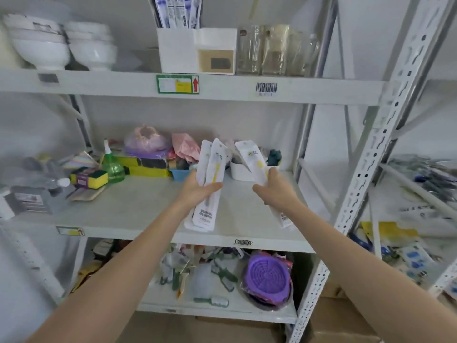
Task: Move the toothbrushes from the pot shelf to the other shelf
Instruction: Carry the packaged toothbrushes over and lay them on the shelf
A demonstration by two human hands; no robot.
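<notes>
My left hand grips a small stack of white toothbrush packs, each showing a yellow brush, held upright over the middle shelf. My right hand holds one more white toothbrush pack, tilted to the left at its top. Both hands hover above the shelf's right half, about a hand's width apart. More packaged toothbrushes stand in a white box on the top shelf.
White bowls and glass jars share the top shelf. A green spray bottle, sponges, bags and small bins crowd the middle shelf's back and left. A purple strainer lies below. A second rack stands at right.
</notes>
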